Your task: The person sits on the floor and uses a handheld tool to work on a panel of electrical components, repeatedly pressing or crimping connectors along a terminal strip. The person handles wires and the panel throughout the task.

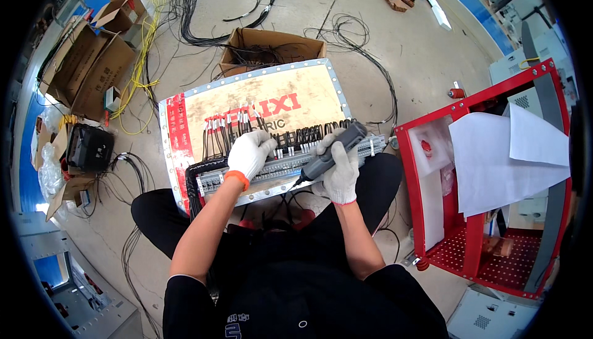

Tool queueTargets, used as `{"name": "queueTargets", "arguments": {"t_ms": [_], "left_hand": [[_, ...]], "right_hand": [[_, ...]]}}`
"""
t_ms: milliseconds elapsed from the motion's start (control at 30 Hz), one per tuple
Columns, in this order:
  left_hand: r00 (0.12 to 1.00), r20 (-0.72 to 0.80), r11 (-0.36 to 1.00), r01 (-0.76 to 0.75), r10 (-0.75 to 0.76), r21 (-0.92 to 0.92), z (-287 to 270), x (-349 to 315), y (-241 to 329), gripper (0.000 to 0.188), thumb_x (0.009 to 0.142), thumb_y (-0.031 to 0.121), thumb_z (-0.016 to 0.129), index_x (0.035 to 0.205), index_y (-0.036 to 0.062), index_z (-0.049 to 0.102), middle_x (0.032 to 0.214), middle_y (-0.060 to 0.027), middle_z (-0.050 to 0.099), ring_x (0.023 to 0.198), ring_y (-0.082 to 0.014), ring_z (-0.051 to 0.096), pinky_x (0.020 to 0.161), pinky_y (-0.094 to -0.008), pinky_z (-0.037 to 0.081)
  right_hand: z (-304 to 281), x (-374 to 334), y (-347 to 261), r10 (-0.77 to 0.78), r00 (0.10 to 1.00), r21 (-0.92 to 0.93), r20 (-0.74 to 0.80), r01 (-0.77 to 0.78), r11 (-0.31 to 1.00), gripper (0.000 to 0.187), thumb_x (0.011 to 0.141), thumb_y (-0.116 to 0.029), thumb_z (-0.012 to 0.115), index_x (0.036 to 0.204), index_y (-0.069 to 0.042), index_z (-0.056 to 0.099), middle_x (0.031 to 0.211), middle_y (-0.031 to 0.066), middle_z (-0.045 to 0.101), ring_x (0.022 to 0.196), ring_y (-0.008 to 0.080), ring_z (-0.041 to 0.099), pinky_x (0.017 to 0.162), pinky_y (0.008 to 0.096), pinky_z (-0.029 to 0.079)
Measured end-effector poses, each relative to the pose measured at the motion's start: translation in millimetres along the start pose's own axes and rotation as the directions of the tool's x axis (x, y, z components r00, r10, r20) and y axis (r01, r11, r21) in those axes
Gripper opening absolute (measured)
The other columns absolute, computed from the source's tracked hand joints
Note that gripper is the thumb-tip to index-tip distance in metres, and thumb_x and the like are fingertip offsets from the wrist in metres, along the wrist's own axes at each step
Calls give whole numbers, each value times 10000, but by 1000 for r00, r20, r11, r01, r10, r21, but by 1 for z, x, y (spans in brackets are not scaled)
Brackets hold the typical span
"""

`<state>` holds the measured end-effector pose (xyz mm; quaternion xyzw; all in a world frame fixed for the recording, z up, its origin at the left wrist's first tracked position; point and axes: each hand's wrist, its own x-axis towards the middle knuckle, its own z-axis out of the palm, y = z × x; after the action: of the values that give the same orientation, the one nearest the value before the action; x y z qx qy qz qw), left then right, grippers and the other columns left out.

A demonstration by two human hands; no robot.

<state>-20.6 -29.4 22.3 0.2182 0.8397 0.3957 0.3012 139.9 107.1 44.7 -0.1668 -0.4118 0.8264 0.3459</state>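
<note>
My right hand (341, 177), in a white glove, is closed round a dark grey cordless screwdriver (333, 153). Its thin tip points down and left, close to the near edge of a terminal strip (278, 169). My left hand (248, 155), gloved in white with an orange cuff, bends over the strip, its fingers closed at the black wires. They seem to pinch one wire, though the fingertips partly hide it. Several black wires with white marker sleeves (230, 118) stand up along the strip's far side. The strip lies across a metal-edged wooden crate (197, 101) before my knees.
An open cardboard box (272, 47) with black cables stands beyond the crate. On the right is a red metal frame (404, 172) with white paper sheets (494, 160) over it. More cartons (92, 70), yellow cable (146, 55) and a black case (91, 147) lie left. Loose black cables cross the floor.
</note>
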Motion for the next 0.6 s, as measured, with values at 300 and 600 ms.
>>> {"name": "queueTargets", "arguments": {"t_ms": [300, 600], "left_hand": [[997, -5, 992, -77, 77, -101, 2, 3, -25, 284, 879, 254, 725, 1015, 5, 713, 921, -165, 746, 845, -261, 722, 772, -353, 550], [984, -114, 975, -114, 137, 189, -2, -14, 2, 254, 870, 287, 697, 925, 49, 766, 995, -149, 696, 915, -345, 682, 815, -438, 534]], "right_hand": [[39, -13, -14, -392, 885, -157, 252, 438, 885, 399, 891, 43, 585, 1238, -68, 421, 991, 153, 610, 877, 237, 612, 901, 475, 534], [43, -26, -1, -429, 801, -193, 418, 539, 820, 530, 860, 101, 643, 1295, -91, 410, 1017, 147, 613, 902, 236, 629, 888, 456, 542]]}}
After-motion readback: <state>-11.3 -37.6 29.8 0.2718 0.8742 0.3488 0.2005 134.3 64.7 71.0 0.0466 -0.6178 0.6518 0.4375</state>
